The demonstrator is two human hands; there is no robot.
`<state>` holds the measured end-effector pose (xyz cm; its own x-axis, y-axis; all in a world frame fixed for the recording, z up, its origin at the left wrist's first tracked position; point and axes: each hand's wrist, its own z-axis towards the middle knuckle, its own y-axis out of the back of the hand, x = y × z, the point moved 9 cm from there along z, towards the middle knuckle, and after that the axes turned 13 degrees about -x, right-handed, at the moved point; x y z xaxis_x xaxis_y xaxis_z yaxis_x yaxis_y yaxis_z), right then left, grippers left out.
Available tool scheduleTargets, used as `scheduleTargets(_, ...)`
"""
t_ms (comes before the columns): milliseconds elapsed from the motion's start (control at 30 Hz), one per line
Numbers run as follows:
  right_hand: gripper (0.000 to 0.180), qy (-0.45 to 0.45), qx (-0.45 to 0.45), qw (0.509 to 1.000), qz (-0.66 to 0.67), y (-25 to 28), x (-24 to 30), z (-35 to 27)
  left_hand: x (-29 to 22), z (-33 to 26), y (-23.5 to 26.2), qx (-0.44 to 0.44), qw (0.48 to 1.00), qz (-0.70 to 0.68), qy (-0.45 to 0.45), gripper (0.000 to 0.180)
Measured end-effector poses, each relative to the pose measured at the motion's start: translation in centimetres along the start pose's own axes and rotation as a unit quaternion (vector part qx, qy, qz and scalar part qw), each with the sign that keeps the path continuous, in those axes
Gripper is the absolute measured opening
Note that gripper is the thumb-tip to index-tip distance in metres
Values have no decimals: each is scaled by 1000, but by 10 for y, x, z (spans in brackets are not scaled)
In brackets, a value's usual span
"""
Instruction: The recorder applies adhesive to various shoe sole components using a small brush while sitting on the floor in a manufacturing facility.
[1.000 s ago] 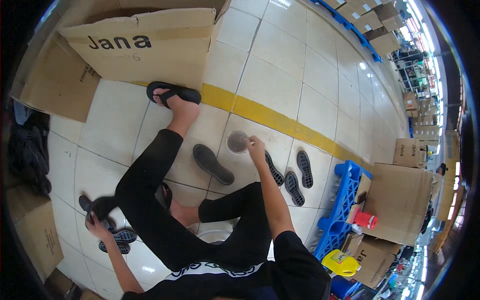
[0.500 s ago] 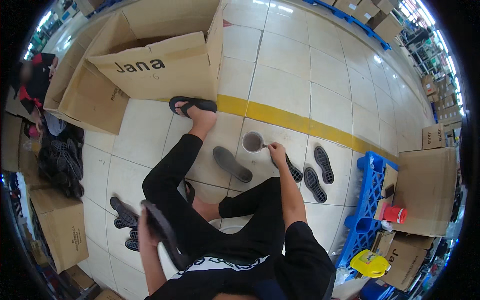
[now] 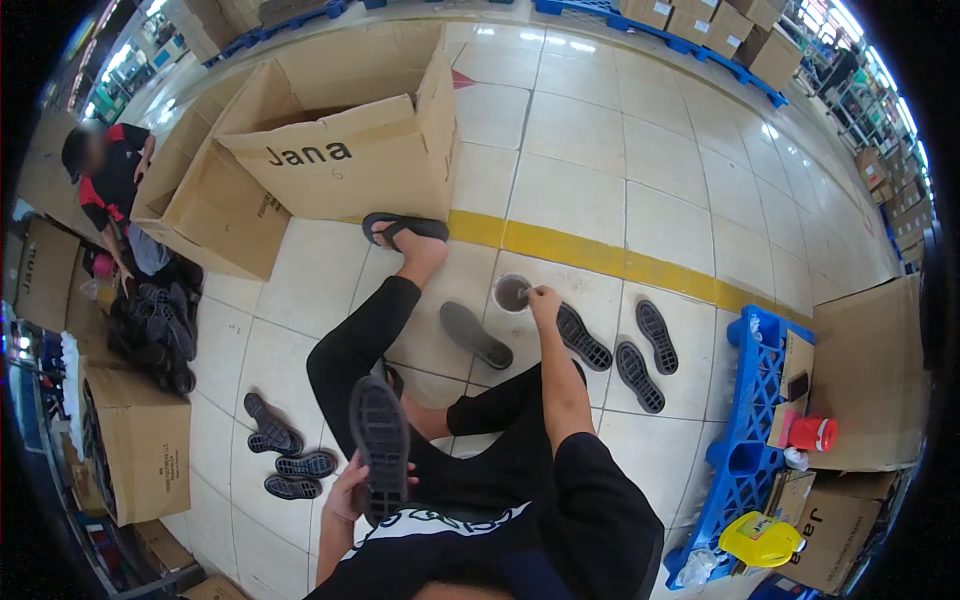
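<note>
My left hand [image 3: 345,490] is closed around the edge of a dark grey shoe sole [image 3: 380,440], held upright over my lap with its ridged, gridded side showing. My right hand [image 3: 543,303] pinches a thin-handled tool at the rim of a white cup [image 3: 512,292]; the cup holds something greyish, and the tool's far end is hard to make out. Just left of the cup lies a smooth grey sole [image 3: 475,335] on the tiles. To the right are a dark gridded sole [image 3: 582,336] beside my wrist and a pair of similar soles [image 3: 640,377].
More soles [image 3: 298,465] lie on the floor to the left. Large cardboard boxes [image 3: 345,165] stand ahead. At right, a blue pallet [image 3: 745,400] bears a red container [image 3: 812,433] and a yellow jug [image 3: 762,538]. A co-worker [image 3: 110,175] sits far left by a pile of dark footwear [image 3: 155,320].
The sole in my left hand has swung inward and now shows its gridded side. My right hand stays at the cup. The whole view has shifted slightly.
</note>
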<state>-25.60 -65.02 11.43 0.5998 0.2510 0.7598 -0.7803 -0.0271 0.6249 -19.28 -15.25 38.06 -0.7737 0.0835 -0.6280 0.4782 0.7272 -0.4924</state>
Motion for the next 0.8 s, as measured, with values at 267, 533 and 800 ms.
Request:
scheduleTargets(267, 19, -411, 273, 665, 560, 40, 165, -125, 3, 27, -11, -7, 998, -63, 9, 71)
scheduleTargets(533, 18, -290, 358, 671, 581, 162, 353, -202, -53, 53, -61, 39, 984, 3, -172, 64)
scheduleTargets(800, 19, -248, 293, 700, 602, 159, 384, -196, -48, 49, -70, 60, 980, 3, -190, 63)
